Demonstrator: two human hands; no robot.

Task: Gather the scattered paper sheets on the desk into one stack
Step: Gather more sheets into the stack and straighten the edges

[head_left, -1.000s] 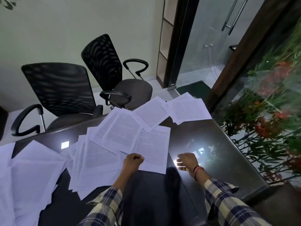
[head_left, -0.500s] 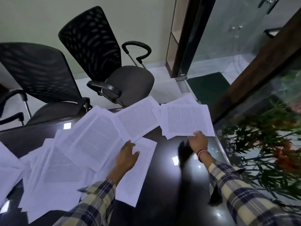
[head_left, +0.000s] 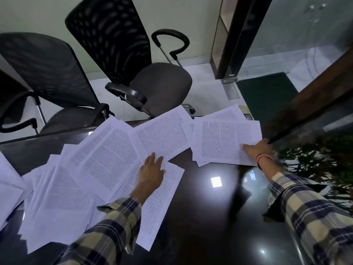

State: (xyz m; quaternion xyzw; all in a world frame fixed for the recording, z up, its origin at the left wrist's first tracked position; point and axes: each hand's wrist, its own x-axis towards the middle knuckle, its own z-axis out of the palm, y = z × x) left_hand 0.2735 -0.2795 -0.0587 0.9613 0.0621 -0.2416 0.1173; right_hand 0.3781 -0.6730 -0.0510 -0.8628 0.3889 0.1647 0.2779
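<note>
Two hands down on paper, seen from the head camera. Left hand (head_left: 150, 171) flat, fingers straight and spread, pressing on overlapped paper sheets (head_left: 107, 159) near mid-desk, probably to pin them against sliding. Right hand (head_left: 257, 148) reaching far right, fingers extended along the near corner of the right-hand sheets (head_left: 225, 140), likely to drag them toward the centre; whether pinching, cannot tell. More loose sheets (head_left: 9, 188) at far left. Dark glossy desk (head_left: 200, 217) under everything. No tray, box or other container in sight; nothing yet squared into one stack.
</note>
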